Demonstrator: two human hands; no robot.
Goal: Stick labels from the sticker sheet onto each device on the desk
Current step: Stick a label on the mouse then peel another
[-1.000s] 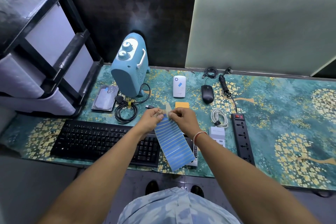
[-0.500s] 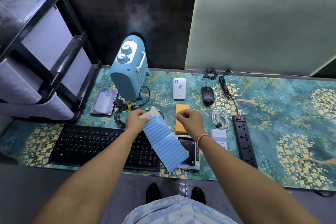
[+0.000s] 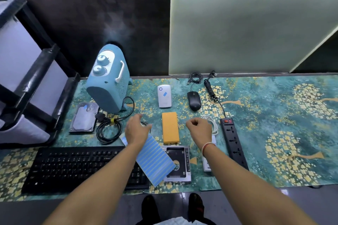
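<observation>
The right hand (image 3: 198, 129) has its fingers curled in with thumb and fingertips pinched together, most likely on a peeled label, though the label is too small to make out; it hovers just right of the orange power bank (image 3: 170, 127) and above the white cable (image 3: 212, 123). The left hand (image 3: 136, 129) grips the upper end of the sticker sheet (image 3: 155, 159), fingers wrapped over it, and the striped blue sheet hangs down across the right end of the keyboard (image 3: 80, 167) and part of the drive caddy (image 3: 178, 162). Outward from there, 2 devices plainly carry a blue label: the white router (image 3: 164, 97) and the hard drive (image 3: 83, 118) near the heater (image 3: 108, 80). I see no label on the power bank, mouse (image 3: 193, 97), power strip (image 3: 233, 142), keyboard, caddy or heater, though the heater's far sides are hidden. The white adapter (image 3: 207, 164) is mostly behind the right forearm, so I cannot tell. I judge the task early: roughly 2 done, at least 6 left, with the power bank the likely next target.
</observation>
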